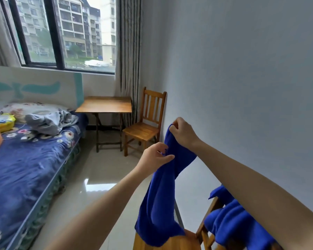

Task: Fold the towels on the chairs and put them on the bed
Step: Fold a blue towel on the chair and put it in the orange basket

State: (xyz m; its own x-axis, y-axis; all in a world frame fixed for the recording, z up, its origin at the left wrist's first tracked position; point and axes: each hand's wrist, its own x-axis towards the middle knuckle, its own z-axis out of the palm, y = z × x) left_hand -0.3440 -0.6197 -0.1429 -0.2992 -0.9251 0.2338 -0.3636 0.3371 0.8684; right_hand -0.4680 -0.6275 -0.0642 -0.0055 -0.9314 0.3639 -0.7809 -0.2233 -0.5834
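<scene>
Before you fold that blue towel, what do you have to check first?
1. Right hand grips the towel at its top: ok.
2. Left hand pinches it lower down: ok.
3. Towel spread flat: not ok, it hangs bunched.
4. Towel clear of the near chair: cannot tell, its end overlaps the seat.
5. Bare spot on the bed: ok, blue sheet free.
6. Second towel folded: not ok, draped over the chair back.

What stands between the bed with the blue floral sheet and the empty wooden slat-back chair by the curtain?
A small wooden folding table stands between that blue-sheeted bed and the empty wooden chair; the head view shows it.
</scene>
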